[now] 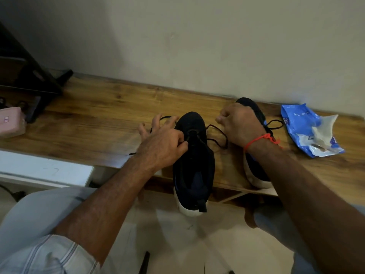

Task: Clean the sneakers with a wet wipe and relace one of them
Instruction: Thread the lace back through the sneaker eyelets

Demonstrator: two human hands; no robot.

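A black sneaker with a white sole [194,167] lies on the wooden table [94,119], its heel hanging over the front edge. My left hand [164,144] pinches the shoe near its lace holes with thumb and forefinger; the other fingers are spread. A black lace [217,135] runs from the shoe toward my right hand [239,123], which pinches it with curled fingers. The second sneaker [254,169] lies behind and under my right hand and forearm, mostly hidden.
A blue wet-wipe pack [302,125] with a used white wipe [324,127] on it lies at the right. A pink box [11,122] and dark objects [31,80] stand at the left. A wall backs the table.
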